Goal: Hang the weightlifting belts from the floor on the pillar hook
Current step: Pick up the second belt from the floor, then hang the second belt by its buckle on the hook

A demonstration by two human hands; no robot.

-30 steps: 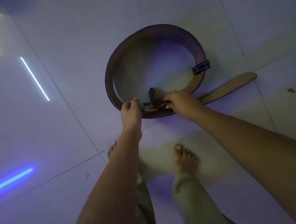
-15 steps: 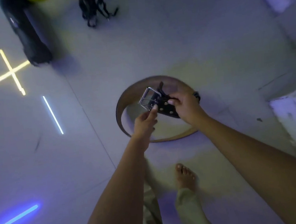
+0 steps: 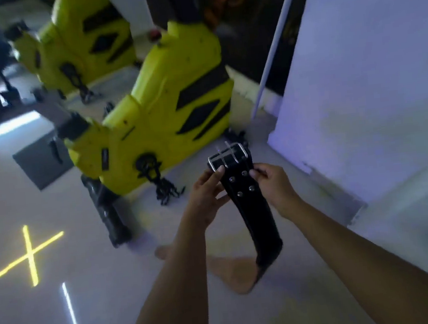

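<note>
Over pale floor point(image 3: 66, 322) — black riveted belt point(image 3: 248, 197), steel buckle point(image 3: 228, 155) uppermost.

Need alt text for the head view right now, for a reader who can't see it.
Both hands, left hand and right hand, hold a black weightlifting belt up by its metal buckle end, the rest hanging down. Yellow exercise bikes stand behind; a white pillar rises right.

We've got both bare arms stretched out in front, forearms angling in toward each other. Our left hand point(image 3: 206, 197) is palm-in with the fingers curled and the thumb up top, pinching from the left side. Our right hand point(image 3: 273, 184) mirrors it, fingertips pinched in from the right, wrist slightly bent.
</note>
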